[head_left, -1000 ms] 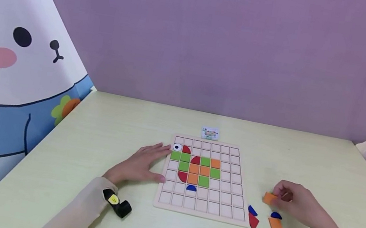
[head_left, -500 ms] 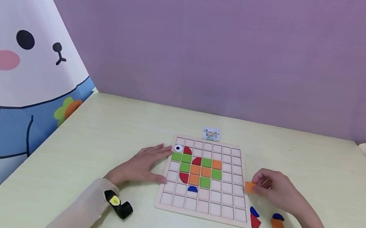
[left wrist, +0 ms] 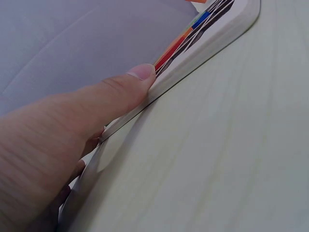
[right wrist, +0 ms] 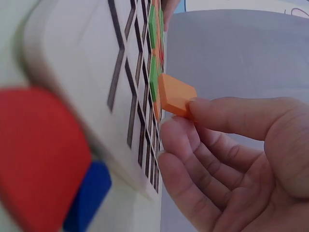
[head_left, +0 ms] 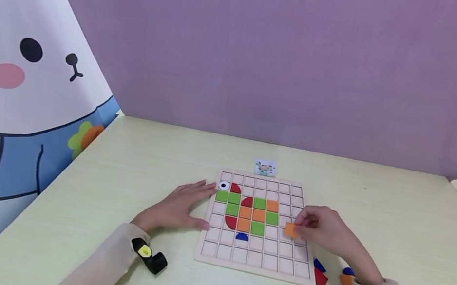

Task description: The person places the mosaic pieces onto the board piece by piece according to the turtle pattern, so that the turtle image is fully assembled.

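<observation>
A wooden grid board [head_left: 253, 270] lies flat on the table, partly filled with green, orange, red and blue pieces and a white eye tile [head_left: 224, 185]. Over its right-hand cells my right hand [head_left: 324, 229] pinches an orange square tile [head_left: 290, 229] between thumb and fingers; the right wrist view shows this tile [right wrist: 176, 94] held just off the board. Along the board's left edge rests my left hand [head_left: 179, 206], fingers spread and thumb extended. In the left wrist view the thumb [left wrist: 123, 89] touches the board's rim.
Right of the board's near corner lie a red piece [head_left: 320, 279] and a blue piece [head_left: 319, 265]. Another orange tile [head_left: 346, 282] and a blue half-round [head_left: 348, 271] sit partly behind the right sleeve. A small picture card [head_left: 265, 168] lies beyond the board.
My right hand has carried the orange tile leftward from the table beside the board to above the board's right-hand cells. The left hand stays at the board's left edge.
</observation>
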Demonstrator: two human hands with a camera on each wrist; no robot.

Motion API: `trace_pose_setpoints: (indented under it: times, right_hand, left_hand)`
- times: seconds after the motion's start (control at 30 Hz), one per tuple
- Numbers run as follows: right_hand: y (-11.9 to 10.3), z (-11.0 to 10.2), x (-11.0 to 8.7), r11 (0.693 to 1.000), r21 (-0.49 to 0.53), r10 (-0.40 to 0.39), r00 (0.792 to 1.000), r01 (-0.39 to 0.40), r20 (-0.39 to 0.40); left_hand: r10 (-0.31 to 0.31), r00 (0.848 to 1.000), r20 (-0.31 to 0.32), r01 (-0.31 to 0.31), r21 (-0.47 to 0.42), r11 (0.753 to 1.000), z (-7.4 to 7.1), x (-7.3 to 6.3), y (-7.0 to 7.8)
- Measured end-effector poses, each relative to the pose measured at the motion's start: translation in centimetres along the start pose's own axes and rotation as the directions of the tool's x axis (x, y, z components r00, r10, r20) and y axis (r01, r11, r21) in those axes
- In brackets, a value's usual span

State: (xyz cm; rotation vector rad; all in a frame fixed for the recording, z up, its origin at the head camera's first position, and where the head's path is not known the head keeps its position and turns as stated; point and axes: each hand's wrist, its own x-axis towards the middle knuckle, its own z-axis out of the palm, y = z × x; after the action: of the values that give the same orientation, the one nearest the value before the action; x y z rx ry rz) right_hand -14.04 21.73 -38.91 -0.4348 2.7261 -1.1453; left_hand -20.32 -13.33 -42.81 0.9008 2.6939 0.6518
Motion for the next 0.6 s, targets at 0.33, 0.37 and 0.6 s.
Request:
trace_pose_setpoints:
  times: [0.33, 0.37, 0.6]
  right_hand:
    - [-0.8, 0.8, 1.1, 1.0, -0.006, -0.027, 0.999, 0.028, 0.016]
    - [-0.9, 0.9, 1.2, 1.0, -0.003, -0.03, 0.999, 0.03, 0.02]
    - [-1.6, 1.5, 1.7, 1.0, 0.019, -0.01, 0.999, 0.009, 0.039]
  left_hand:
    - [-0.006, 1.0, -0.001, 0.006, 0.007, 1.0, -0.2, -0.3, 0.3]
    - [-0.005, 1.0, -0.001, 0.005, 0.009, 1.0, -0.3, -0.3, 0.4]
    - [0.007, 1.0, -0.004, -0.007, 0.002, 1.0, -0.5, -0.5, 0.7]
